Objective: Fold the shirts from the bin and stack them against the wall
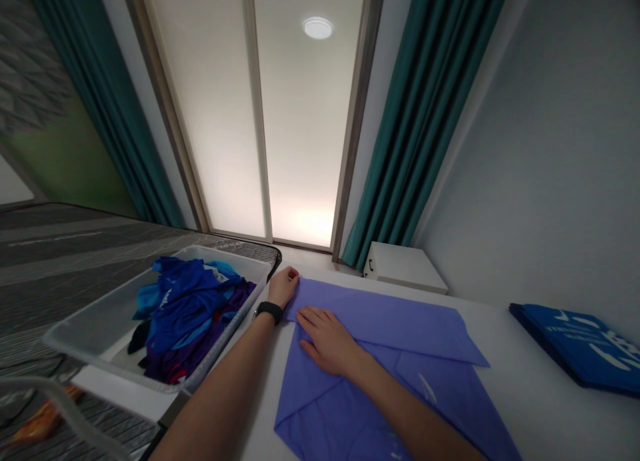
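A purple shirt (415, 321) lies spread on the white table, its far side folded over in a long strip. A small white print shows on its lower layer. At the far left corner of the strip, my left hand (284, 286) has its fingers closed on the fabric edge; a black watch (269, 311) is on that wrist. My right hand (327, 339) rests flat on the shirt just right of it, fingers stretched out over the folded layer. My right forearm crosses above the shirt and covers part of it.
Left of the table stands a clear plastic bin (95, 328) with crumpled blue and purple clothes (187, 308). A folded blue garment (585, 348) with white print lies at the right. Beyond the table are a white cabinet (405, 266), teal curtains (425, 114) and frosted sliding doors (305, 128).
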The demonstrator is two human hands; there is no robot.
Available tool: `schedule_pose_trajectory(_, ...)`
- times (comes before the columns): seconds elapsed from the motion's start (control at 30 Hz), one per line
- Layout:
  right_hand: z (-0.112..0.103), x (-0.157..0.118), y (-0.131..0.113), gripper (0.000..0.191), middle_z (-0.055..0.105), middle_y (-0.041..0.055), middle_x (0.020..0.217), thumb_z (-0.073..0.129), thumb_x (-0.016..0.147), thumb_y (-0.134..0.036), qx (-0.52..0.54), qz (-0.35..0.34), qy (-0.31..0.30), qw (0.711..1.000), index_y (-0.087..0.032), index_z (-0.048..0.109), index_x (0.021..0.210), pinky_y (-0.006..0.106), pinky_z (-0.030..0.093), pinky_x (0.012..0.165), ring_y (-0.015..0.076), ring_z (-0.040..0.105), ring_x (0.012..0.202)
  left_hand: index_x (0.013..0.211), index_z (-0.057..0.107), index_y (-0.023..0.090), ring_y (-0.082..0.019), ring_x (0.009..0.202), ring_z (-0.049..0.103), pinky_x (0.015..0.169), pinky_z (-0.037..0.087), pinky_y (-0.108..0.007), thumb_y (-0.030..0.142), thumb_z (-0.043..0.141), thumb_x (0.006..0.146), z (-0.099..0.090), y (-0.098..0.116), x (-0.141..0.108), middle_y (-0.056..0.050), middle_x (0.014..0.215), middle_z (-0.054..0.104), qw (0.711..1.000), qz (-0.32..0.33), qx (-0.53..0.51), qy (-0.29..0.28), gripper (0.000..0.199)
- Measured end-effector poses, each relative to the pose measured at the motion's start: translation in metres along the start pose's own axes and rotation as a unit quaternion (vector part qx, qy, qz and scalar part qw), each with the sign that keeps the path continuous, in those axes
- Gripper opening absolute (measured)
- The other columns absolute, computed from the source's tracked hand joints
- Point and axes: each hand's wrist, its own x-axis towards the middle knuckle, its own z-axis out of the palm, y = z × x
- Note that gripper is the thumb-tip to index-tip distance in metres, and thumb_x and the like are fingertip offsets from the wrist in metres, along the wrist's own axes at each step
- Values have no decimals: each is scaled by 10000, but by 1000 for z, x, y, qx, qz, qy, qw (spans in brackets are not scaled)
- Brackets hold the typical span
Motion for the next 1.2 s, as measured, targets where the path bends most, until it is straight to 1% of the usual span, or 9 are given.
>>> schedule_pose_trajectory(0.13, 4, -10, 2, 564, 275, 79, 1567, 355, 991, -402, 28, 1, -44, 999, -176, 285, 1504, 448, 151, 1183, 220, 222, 1442, 860, 663, 188, -187, 800, 662, 792, 473, -283, 201, 546, 825, 0, 1, 0, -46, 856, 723, 1000, 2, 10, 1, 124)
schedule_pose_trajectory(0.37, 2, -10, 4, 574, 251, 70, 1571, 320, 994, -414, 34, 26, -50, 998, -189, 254, 1517, 438, 137, 1191, 193, 198, 1452, 1101, 622, 130, -196, 884, 673, 820, 492, -299, 205, 426, 898, -12, 7, -9, -94, 947, 721, 999, 23, 44, -19, 292)
schedule_pose_trajectory(0.43, -3, -11, 10, 563, 262, 79, 1566, 307, 994, -393, 20, 56, -38, 998, -184, 262, 1516, 437, 141, 1189, 193, 217, 1446, 1177, 598, 116, -217, 1002, 649, 914, 467, -333, 208, 428, 898, -17, 12, -18, -135, 1098, 691, 996, 53, 63, -27, 339)
schedule_pose_trajectory(0.53, -10, -15, 25, 554, 279, 85, 1559, 285, 990, -365, -9, 126, -27, 992, -168, 286, 1508, 445, 146, 1183, 205, 233, 1442, 1271, 558, 136, -256, 1266, 496, 1085, 338, -394, 240, 455, 902, -19, 28, -37, -146, 1366, 553, 989, 112, 86, -42, 397)
schedule_pose_trajectory(0.63, -15, -21, 45, 565, 277, 90, 1560, 262, 982, -355, -37, 199, -23, 979, -143, 294, 1505, 447, 146, 1177, 218, 232, 1442, 1343, 509, 189, -233, 1382, 368, 1160, 223, -402, 296, 450, 925, -12, 45, -58, -96, 1466, 468, 975, 176, 113, -76, 436)
schedule_pose_trajectory(0.7, -17, -27, 60, 576, 271, 98, 1562, 251, 977, -358, -56, 243, -20, 968, -131, 292, 1505, 451, 133, 1175, 223, 226, 1443, 1394, 459, 192, -226, 1408, 330, 1171, 201, -414, 332, 416, 946, -3, 53, -69, -94, 1496, 428, 962, 203, 151, -106, 471)
schedule_pose_trajectory(0.8, -17, -38, 83, 607, 235, 101, 1574, 240, 971, -388, -75, 301, -26, 950, -114, 265, 1512, 457, 101, 1173, 221, 187, 1454, 1438, 408, 177, -243, 1421, 309, 1161, 217, -444, 379, 384, 954, 9, 56, -76, -106, 1513, 397, 952, 192, 196, -135, 525)
schedule_pose_trajectory(0.93, -15, -54, 107, 652, 164, 78, 1594, 215, 970, -463, -81, 353, -46, 931, -122, 218, 1525, 455, 62, 1174, 212, 121, 1468, 1441, 413, 154, -252, 1424, 301, 1157, 217, -460, 409, 350, 955, 15, 53, -75, -114, 1524, 371, 950, 177, 218, -136, 552)
schedule_pose_trajectory(1.2, -15, -63, 116, 659, 142, 65, 1603, 192, 966, -505, -76, 353, -47, 931, -170, 197, 1534, 461, 17, 1172, 203, 70, 1475, 1430, 439, 210, -278, 1435, 272, 1146, 207, -495, 489, 369, 941, 15, 55, -74, -102, 1537, 349, 949, 169, 230, -136, 568)
